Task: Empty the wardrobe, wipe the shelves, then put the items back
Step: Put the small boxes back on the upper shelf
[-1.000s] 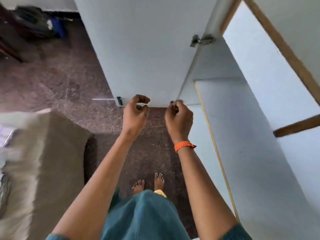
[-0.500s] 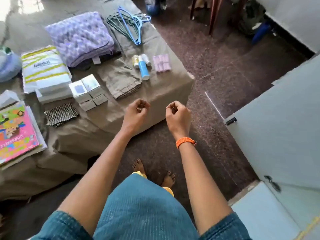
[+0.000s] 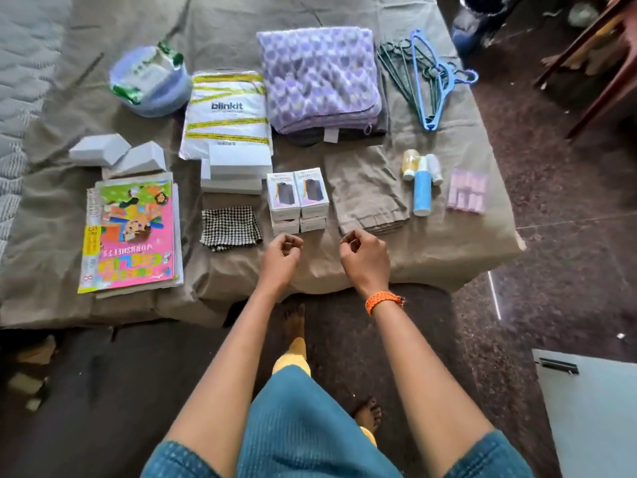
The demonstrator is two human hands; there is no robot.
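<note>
Wardrobe items lie spread on a bed covered by a brown sheet (image 3: 448,250). My left hand (image 3: 281,258) and my right hand (image 3: 365,258) hover over the bed's near edge, fingers curled loosely, nothing in them. Just beyond my left hand stand small white product boxes (image 3: 298,198). A checked cloth (image 3: 230,227) lies left of them, a folded brown cloth (image 3: 367,191) lies beyond my right hand. Farther back are a white blinkit bag (image 3: 227,113), a folded purple blanket (image 3: 320,79), hangers (image 3: 425,77), bottles (image 3: 422,181) and a pink pack (image 3: 467,190).
Colourful books (image 3: 134,236) are stacked at the left, with grey boxes (image 3: 117,155) and a round tub (image 3: 150,82) behind them. The white wardrobe door corner (image 3: 593,408) shows at lower right. A wooden chair leg (image 3: 599,67) stands on the dark floor at upper right.
I have turned from the wardrobe door round to the bed, and the laid-out items now sit straight ahead. Both hands stayed raised and curled throughout.
</note>
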